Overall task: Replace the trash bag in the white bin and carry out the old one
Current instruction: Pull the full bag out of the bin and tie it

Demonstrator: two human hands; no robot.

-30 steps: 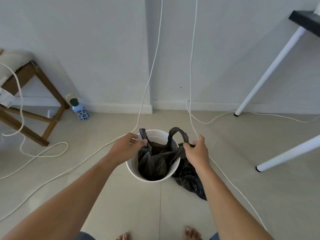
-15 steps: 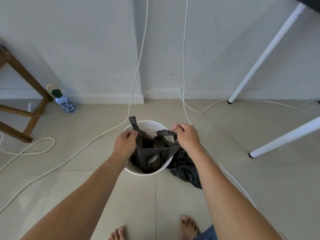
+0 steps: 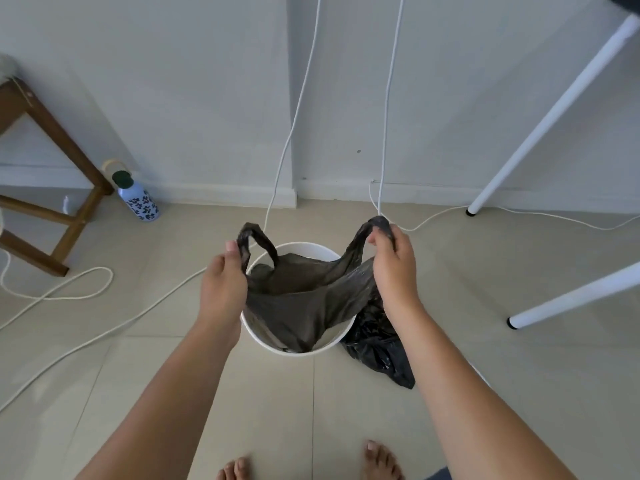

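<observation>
Head view, looking down at tiled floor. White bin [image 3: 298, 348] stands by the wall. Left hand [image 3: 223, 289] and right hand [image 3: 393, 268] each pinch a handle of a dark bag [image 3: 304, 299], spread over the bin's mouth. Crumpled black bag [image 3: 377, 348] lies on floor, touching bin's right side. Patterned bottle [image 3: 138, 200] near wooden stool [image 3: 48, 147]. White cables [image 3: 287, 140] hang down wall.

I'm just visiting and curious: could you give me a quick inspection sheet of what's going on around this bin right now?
Surface: beige tiled floor.
Job's things: white bin; dark bag held open above it; crumpled black bag on the floor at its right.
Clutter: patterned bottle by the wall.
Hands: left hand and right hand each grip a bag handle.
Cables: white cords hang down the wall and trail over the floor.
Surroundings: wooden stool, white table legs, bare feet.
</observation>
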